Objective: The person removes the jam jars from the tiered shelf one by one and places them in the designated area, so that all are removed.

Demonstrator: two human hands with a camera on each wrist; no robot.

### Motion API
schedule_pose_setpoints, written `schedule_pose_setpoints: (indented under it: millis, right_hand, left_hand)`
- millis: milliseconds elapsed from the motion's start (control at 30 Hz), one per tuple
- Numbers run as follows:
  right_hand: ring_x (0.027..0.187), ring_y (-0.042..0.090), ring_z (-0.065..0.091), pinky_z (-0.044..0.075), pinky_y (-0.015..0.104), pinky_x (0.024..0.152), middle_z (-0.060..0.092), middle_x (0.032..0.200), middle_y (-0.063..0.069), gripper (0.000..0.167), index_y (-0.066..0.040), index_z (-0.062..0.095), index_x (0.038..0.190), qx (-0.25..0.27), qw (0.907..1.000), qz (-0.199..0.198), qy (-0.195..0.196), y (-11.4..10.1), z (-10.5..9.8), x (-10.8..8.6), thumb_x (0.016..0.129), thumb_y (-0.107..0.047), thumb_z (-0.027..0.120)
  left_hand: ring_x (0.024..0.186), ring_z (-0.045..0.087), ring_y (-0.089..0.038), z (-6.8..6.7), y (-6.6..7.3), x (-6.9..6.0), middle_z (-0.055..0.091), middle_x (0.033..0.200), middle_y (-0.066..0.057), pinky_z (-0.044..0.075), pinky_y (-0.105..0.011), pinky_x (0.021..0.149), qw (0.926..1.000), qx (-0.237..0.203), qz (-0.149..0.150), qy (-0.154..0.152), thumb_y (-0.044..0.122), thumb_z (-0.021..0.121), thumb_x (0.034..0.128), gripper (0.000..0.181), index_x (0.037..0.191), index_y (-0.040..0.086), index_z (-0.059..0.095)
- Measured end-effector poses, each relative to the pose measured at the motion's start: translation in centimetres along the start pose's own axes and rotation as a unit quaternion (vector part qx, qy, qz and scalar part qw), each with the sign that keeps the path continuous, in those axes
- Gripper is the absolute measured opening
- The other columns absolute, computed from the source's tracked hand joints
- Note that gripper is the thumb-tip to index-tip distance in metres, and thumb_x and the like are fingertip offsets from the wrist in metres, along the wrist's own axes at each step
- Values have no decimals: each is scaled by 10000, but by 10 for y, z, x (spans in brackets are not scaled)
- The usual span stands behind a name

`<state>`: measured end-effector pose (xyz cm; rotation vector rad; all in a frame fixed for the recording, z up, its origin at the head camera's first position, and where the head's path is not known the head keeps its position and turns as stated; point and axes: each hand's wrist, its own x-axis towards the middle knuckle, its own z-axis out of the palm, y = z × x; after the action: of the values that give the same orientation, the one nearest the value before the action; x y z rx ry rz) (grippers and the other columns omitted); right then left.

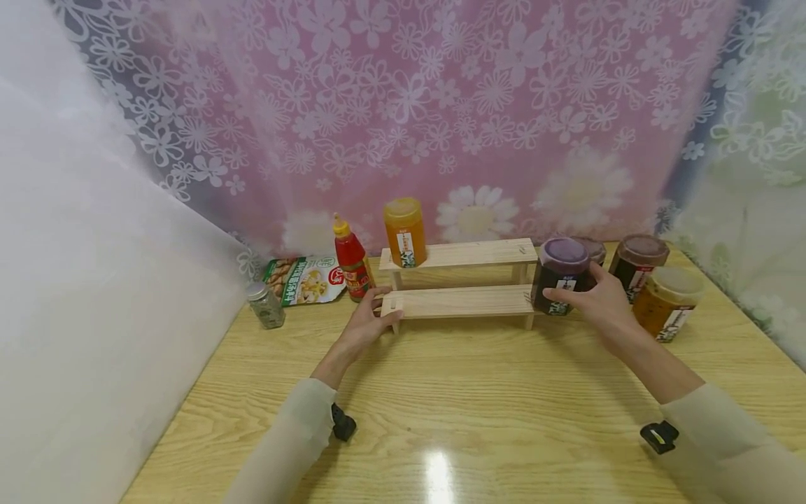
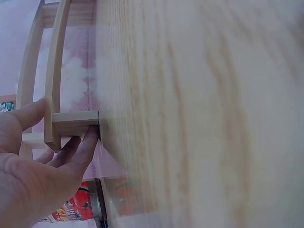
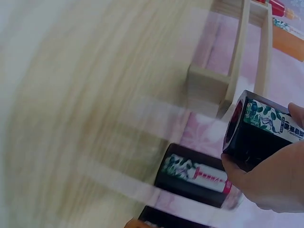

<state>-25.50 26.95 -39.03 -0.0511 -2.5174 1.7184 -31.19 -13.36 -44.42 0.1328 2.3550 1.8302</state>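
My right hand point(image 1: 606, 302) grips a dark jar with a purple lid point(image 1: 564, 253) at the right end of a two-tier wooden rack point(image 1: 466, 302). In the right wrist view the jar's base shows, raised off the table beside the rack's end. My left hand point(image 1: 360, 327) holds the left end of the rack's lower shelf; in the left wrist view the thumb lies on the board and the fingers reach round the leg point(image 2: 76, 118). An orange jar point(image 1: 405, 234) stands on the left part of the upper shelf.
Left of the rack stand a red sauce bottle point(image 1: 354, 264) with a yellow cap, a green-and-white food packet point(image 1: 308, 281) and a small clear spice jar point(image 1: 266, 306). To the right are a dark jar point(image 1: 636, 262) and an amber jar point(image 1: 664, 304), with another dark jar point(image 3: 194, 175) partly behind my right hand.
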Motion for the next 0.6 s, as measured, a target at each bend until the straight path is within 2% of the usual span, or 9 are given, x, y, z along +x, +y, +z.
schedule_pose_setpoints:
  millis: [200,400,533,600]
  right_hand:
    - [1481,517,295,327,677,1122,329,1618,304,979,-22,225,1641,-6,9999,115,8,12,-12,-3,935,-383,799]
    - [1515,559,147,265,734,1118,153,1676,313,1038,-37,124,1665,-117,9995,294,33,24,-21,-5,945,-381,788]
    - [1526,564,29,220,749,1127,8,1692,311,1110,-16,1,1660,-265,9982,532,51,30,-25,-5,956,-396,770]
    - [1522,570,18,212,750,1127,-12,1685,324,1129,5,-30,1649,-385,9974,606,68,32,-26,-5,958,-406,762]
  left_hand:
    - [1284,560,-381,0,0,-2,485,1506,-220,489,-514,1019,9999,33,94,-12,170,729,998,659,1562,126,390]
    - [1265,568,-349,0,-1,-2,508,1490,-185,490,-474,1003,9996,266,92,28,199,732,999,628,1540,160,415]
    - [1262,566,-336,-1,-2,-2,512,1488,-174,489,-464,994,9993,370,64,54,214,731,1000,611,1529,179,428]
    - [1264,566,-333,-1,-2,-2,514,1488,-167,489,-459,993,9993,370,37,59,213,736,996,614,1527,184,430]
